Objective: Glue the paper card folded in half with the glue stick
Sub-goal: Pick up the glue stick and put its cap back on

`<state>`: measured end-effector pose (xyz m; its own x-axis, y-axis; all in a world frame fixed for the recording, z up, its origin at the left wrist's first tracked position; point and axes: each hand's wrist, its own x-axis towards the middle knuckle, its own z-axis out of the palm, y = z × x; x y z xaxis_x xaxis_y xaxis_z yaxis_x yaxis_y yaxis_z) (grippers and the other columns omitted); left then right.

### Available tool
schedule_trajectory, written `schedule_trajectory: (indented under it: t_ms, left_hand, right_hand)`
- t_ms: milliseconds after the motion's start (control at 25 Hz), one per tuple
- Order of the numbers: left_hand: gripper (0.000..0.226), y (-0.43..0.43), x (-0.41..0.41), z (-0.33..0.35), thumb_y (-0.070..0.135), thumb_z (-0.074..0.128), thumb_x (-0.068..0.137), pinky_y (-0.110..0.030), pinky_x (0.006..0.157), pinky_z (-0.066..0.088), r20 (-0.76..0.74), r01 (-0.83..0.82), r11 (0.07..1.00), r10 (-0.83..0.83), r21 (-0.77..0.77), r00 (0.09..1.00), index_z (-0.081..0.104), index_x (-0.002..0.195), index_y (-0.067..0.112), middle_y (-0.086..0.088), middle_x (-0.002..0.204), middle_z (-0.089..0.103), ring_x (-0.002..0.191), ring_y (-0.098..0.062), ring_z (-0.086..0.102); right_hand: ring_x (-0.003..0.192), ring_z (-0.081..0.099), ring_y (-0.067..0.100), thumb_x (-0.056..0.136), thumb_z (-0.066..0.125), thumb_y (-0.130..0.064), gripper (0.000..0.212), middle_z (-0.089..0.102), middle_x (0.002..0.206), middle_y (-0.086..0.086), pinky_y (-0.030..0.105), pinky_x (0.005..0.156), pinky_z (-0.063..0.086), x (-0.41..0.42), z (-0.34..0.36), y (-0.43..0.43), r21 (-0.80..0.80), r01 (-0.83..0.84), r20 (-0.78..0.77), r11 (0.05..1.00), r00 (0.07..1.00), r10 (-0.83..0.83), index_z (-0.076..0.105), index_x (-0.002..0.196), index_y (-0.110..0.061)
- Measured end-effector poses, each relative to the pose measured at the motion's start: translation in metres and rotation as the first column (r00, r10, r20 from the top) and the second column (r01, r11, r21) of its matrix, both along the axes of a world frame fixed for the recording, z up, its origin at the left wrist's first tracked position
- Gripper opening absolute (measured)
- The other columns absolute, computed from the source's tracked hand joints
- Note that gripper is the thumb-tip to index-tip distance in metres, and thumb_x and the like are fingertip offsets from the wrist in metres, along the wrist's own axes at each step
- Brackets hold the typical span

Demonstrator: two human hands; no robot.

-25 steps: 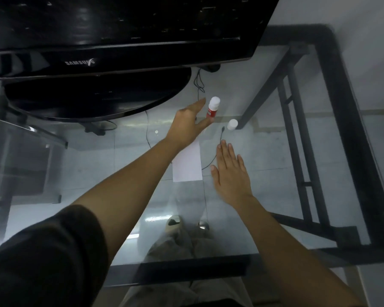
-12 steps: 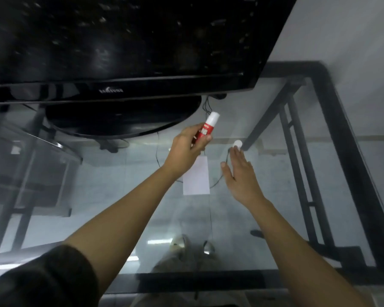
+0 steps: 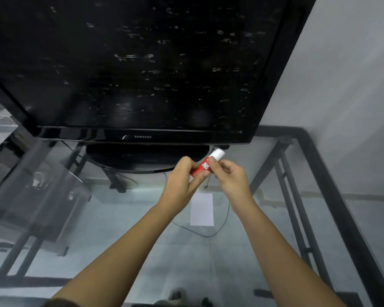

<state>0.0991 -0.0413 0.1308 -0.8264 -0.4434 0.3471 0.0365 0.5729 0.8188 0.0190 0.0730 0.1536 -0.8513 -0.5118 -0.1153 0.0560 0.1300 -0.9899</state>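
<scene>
Setting: glass tabletop point(image 3: 111, 218) on a black metal frame, grey wall to the right, tiled floor seen through the glass.
Background item: Samsung television point(image 3: 142, 67), dark screen, on an oval stand at the far edge.
Head view, left hand point(image 3: 182, 185): fingers closed around the lower red body of the glue stick point(image 3: 205, 167).
Head view, right hand point(image 3: 231, 178): thumb and fingertips pinched together on the stick's upper part, just under the white cap point(image 3: 217, 154).
Glue stick: held in the air, tilted up and to the right, cap seemingly on.
Step in hand (judged): fitting or twisting the cap.
Good practice: steady the body with the left hand, turn or press only with the right, keep the cap in line with the tube.
Paper card point(image 3: 202, 209): white, flat on the glass, apparently folded, below and nearer than both hands, touching neither.
Cable point(image 3: 220, 229): thin, dark, beneath the glass.
</scene>
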Motion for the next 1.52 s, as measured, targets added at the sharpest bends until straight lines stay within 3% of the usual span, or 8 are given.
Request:
schedule_trajectory:
  t_ms: [200,320,440,560,800,960,1360,1520]
  left_hand:
    - [0.023,0.009,0.009,0.007,0.018,0.075,0.076,-0.003,0.065,0.044,-0.196,-0.060,0.996,0.045,-0.072,0.980,0.056,0.087,0.013,0.015,0.088,0.045,0.084,0.005,0.052]
    - [0.021,0.011,0.005,0.025,0.029,0.075,0.074,-0.010,0.063,0.050,-0.140,-0.022,0.971,0.057,0.238,0.988,0.056,0.079,0.020,0.005,0.077,0.064,0.077,-0.004,0.065]
    - [0.028,0.008,-0.002,0.042,0.028,0.073,0.072,-0.018,0.061,0.056,-0.064,0.111,0.378,-0.134,0.919,0.989,0.060,0.088,0.009,-0.010,0.081,0.067,0.070,-0.016,0.071]
    - [0.044,0.002,-0.003,0.047,0.023,0.070,0.070,-0.017,0.049,0.055,-0.023,-0.017,-0.154,-0.254,0.988,0.967,0.054,0.102,-0.002,-0.016,0.072,0.063,0.056,-0.013,0.066]
    - [0.032,0.010,-0.003,0.036,0.038,0.066,0.076,-0.013,0.063,0.050,-0.026,0.110,0.679,-0.133,0.726,0.991,0.058,0.095,0.013,0.000,0.074,0.068,0.066,-0.007,0.064]
    - [0.036,0.005,-0.005,0.050,0.043,0.052,0.089,-0.011,0.044,0.044,0.111,-0.003,0.421,-0.232,0.907,0.966,0.062,0.087,0.009,0.001,0.055,0.059,0.045,-0.004,0.050]
    - [0.028,0.012,0.000,0.039,0.043,0.045,0.093,-0.013,0.051,0.042,0.115,0.015,0.803,-0.104,0.595,0.988,0.058,0.088,0.019,0.011,0.057,0.053,0.052,-0.001,0.045]
    - [0.046,0.008,-0.003,0.047,0.052,0.037,0.093,-0.017,0.043,0.033,0.180,-0.013,0.502,-0.285,0.865,0.941,0.057,0.076,0.014,0.003,0.051,0.046,0.042,-0.007,0.036]
  right_hand:
    - [0.091,0.067,0.004,0.079,0.060,-0.050,0.040,0.073,0.093,-0.002,0.016,0.077,0.049,-0.002,0.011,0.005,-0.096,0.064,0.089,0.993,0.994,-0.055,0.069,0.101,-0.017]
    - [0.094,0.067,0.006,0.080,0.060,-0.046,0.040,0.072,0.097,0.000,0.010,0.071,0.050,-0.006,0.018,0.007,-0.150,0.091,0.090,0.984,0.993,-0.078,0.067,0.104,-0.015]
    - [0.094,0.067,0.006,0.076,0.061,-0.047,0.042,0.073,0.096,-0.001,0.010,0.074,0.050,-0.012,0.022,0.010,-0.205,0.072,0.071,0.976,0.996,-0.058,0.068,0.104,-0.015]
    - [0.096,0.066,0.007,0.069,0.062,-0.054,0.051,0.072,0.097,-0.002,0.015,0.078,0.050,-0.015,0.021,0.010,-0.179,0.035,0.023,0.983,0.999,-0.031,0.068,0.104,-0.017]
    - [0.093,0.066,0.002,0.067,0.060,-0.060,0.033,0.073,0.088,-0.014,0.011,0.073,0.050,-0.020,0.020,0.009,-0.204,0.072,0.017,0.976,0.997,-0.070,0.069,0.085,-0.034]
    - [0.097,0.065,0.006,0.067,0.061,-0.059,0.040,0.073,0.094,-0.008,0.013,0.077,0.050,-0.020,0.020,0.006,-0.220,0.070,0.019,0.973,0.998,-0.067,0.068,0.093,-0.030]
    - [0.101,0.064,0.008,0.073,0.058,-0.052,0.044,0.069,0.102,-0.003,0.013,0.079,0.050,-0.017,0.019,0.006,-0.220,0.062,0.041,0.974,0.998,-0.054,0.065,0.105,-0.024]
    - [0.100,0.063,0.008,0.069,0.057,-0.055,0.041,0.069,0.101,-0.006,0.009,0.073,0.049,-0.016,0.021,0.004,-0.214,0.060,0.038,0.975,0.998,-0.054,0.064,0.101,-0.030]
